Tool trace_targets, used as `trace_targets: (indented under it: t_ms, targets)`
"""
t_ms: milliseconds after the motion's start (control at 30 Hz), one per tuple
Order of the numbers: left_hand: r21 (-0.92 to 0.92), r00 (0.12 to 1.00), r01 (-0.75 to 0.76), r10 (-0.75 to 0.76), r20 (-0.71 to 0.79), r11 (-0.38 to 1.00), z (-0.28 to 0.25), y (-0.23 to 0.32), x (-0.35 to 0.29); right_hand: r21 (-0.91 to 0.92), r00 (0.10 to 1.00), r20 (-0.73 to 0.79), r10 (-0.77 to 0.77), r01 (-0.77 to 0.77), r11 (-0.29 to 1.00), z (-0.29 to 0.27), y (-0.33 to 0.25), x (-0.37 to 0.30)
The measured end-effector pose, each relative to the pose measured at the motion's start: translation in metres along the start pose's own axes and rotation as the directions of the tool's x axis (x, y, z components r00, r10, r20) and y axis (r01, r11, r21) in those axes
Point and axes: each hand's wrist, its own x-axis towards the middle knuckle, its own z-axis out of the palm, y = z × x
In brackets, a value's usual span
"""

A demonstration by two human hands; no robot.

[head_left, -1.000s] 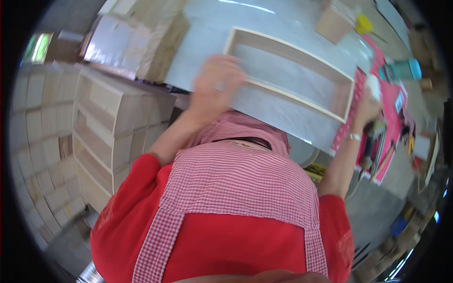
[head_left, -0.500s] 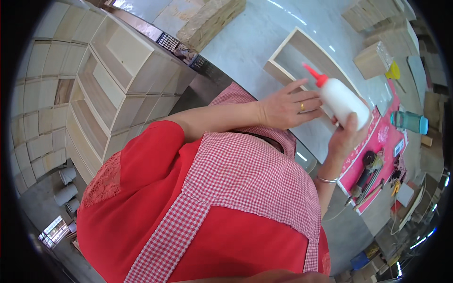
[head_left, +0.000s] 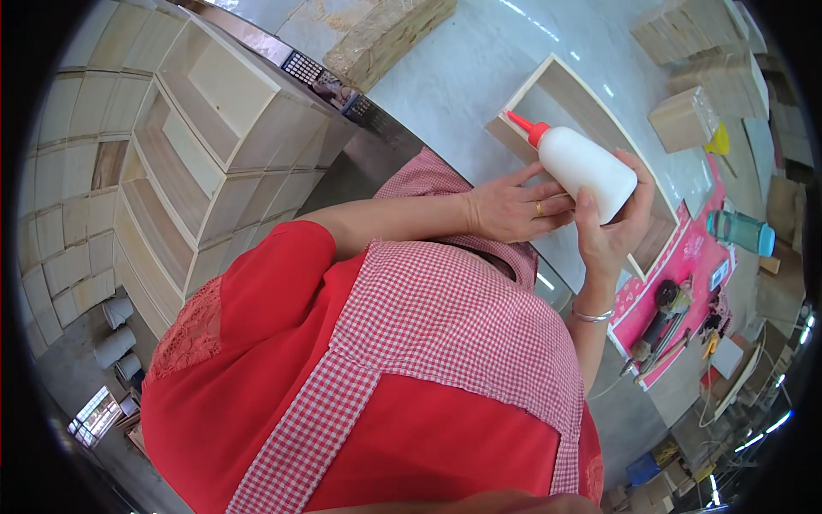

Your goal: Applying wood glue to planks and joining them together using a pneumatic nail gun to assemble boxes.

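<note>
We hold the white bottle (head_left: 591, 176) in the right hand (head_left: 615, 214), fingers wrapped around it, tilted, red nozzle (head_left: 524, 126) toward the upper left. We extend the fingers of the left hand (head_left: 514, 208) loosely beside the bottle; contact cannot be confirmed. The wooden frame (head_left: 591, 104) rests on the table (head_left: 445, 98), partly hidden by the bottle. We judge the bottle's pickup complete; no liquid shows at the nozzle, so dispensing appears not under way.
</note>
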Motion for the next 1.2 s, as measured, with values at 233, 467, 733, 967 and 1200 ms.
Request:
trace_targets:
  t_ms: [233, 467, 733, 967, 1200]
  targets:
    - [0.012, 1.000, -0.004, 0.004, -0.004, 1.000, 0.002, -0.003, -0.001, -0.062, 0.992, 0.045, -0.118, 0.121, 0.991, 0.002, 0.000, 0.012]
    - [0.137, 0.998, -0.033, 0.041, -0.054, 0.990, 0.007, -0.004, 0.001, -0.171, 0.988, -0.044, -0.149, 0.139, 0.975, 0.001, 0.011, 0.032]
    - [0.212, 0.999, -0.032, 0.038, -0.024, 0.977, 0.006, -0.001, 0.001, -0.217, 0.978, -0.146, -0.151, 0.117, 0.969, 0.001, 0.023, 0.060]
    - [0.212, 0.999, -0.028, 0.032, -0.016, 0.977, 0.006, -0.001, 0.001, -0.251, 0.975, -0.161, -0.150, 0.107, 0.962, -0.011, 0.029, 0.064]
    - [0.167, 1.000, -0.014, 0.017, -0.013, 0.986, 0.005, -0.001, 0.002, -0.294, 0.966, -0.214, -0.147, 0.080, 0.952, -0.044, 0.027, 0.045]
